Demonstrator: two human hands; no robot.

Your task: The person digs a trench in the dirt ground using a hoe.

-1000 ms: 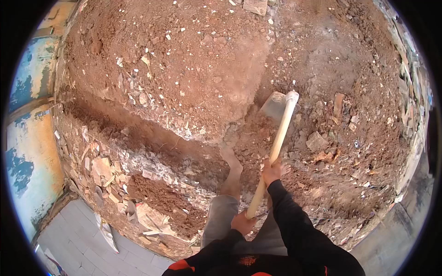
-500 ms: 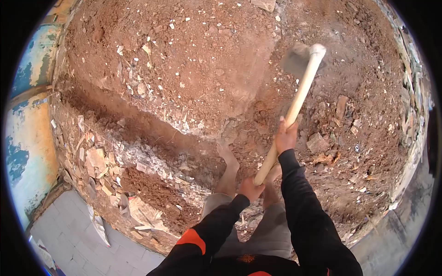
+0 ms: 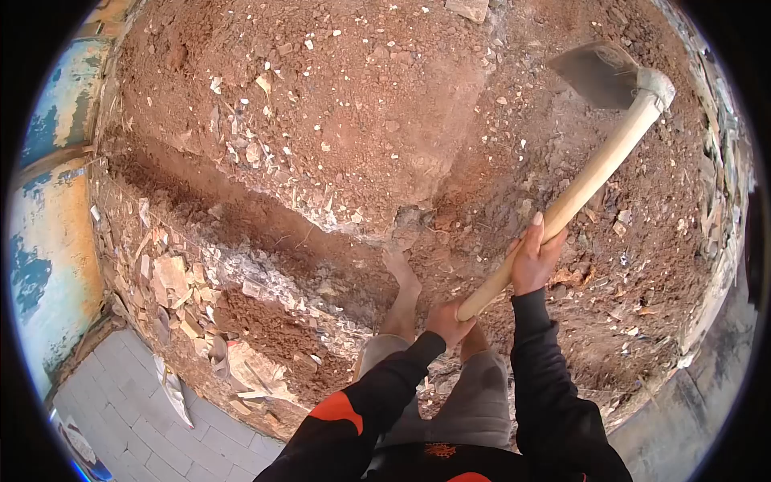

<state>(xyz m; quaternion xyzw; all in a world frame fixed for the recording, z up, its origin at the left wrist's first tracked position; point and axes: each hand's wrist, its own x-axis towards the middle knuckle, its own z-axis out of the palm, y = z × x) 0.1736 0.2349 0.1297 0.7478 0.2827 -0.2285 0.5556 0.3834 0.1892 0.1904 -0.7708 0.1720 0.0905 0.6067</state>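
A hoe with a pale wooden handle [image 3: 598,170] and a broad dark metal blade [image 3: 598,75] is held up over the reddish soil at the right. My left hand [image 3: 450,323] is closed around the butt end of the handle, in front of my legs. Farther up the handle, my right hand [image 3: 538,257] grips it from below, with its thumb or a finger along the wood. The blade points left and appears off the ground, near the top right of the view.
A trench [image 3: 241,209] runs from the left toward my bare foot [image 3: 401,273]. Broken rubble [image 3: 173,285] lies along its near side. Grey paving [image 3: 144,394] is at the lower left, beside a painted wall [image 3: 56,233]. A flat brick piece [image 3: 468,10] lies at the top.
The hoe has risen from the soil and swung up and to the right, looking larger. My right hand has moved up and right with it; my left hand has also moved up.
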